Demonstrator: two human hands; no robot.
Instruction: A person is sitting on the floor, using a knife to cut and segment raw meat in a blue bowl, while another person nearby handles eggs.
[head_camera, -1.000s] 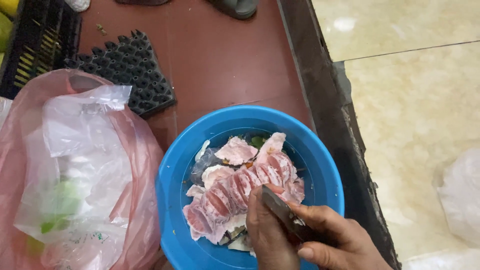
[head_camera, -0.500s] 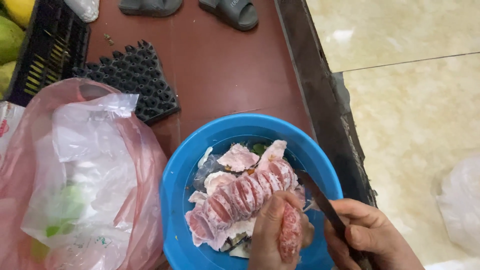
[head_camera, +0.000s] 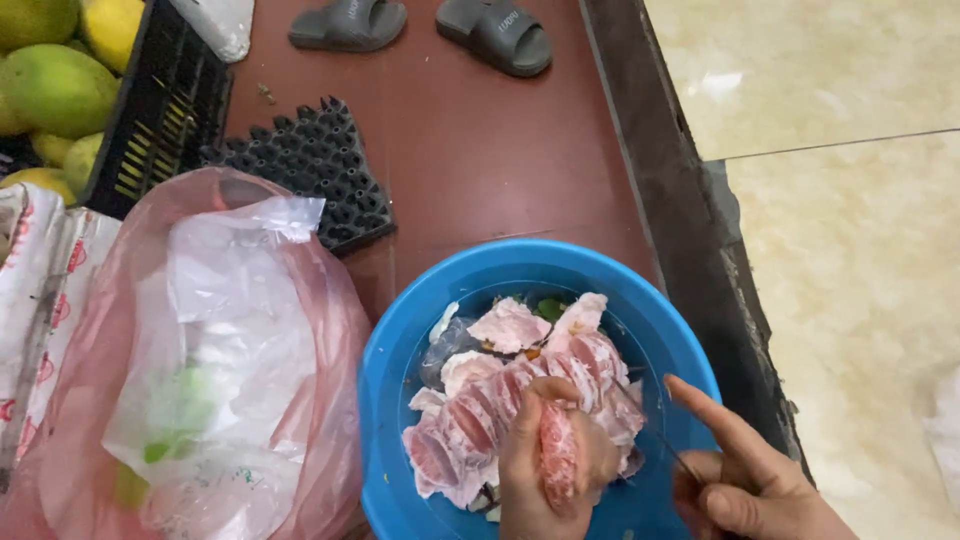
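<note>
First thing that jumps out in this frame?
The bright blue basin at bottom centre, heaped with pink peeled fruit segments. Over it the left hand holds one pink segment, with the right hand beside it at the basin's right edge. A pink plastic bag fills the left.

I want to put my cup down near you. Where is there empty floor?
The widest bare patch of red floor lies between the grey slippers, the black tray and the blue basin. The cream tiles beyond the dark ledge are bare too. Left of the basin is crowded by the pink bag and the fruit crate.
</note>
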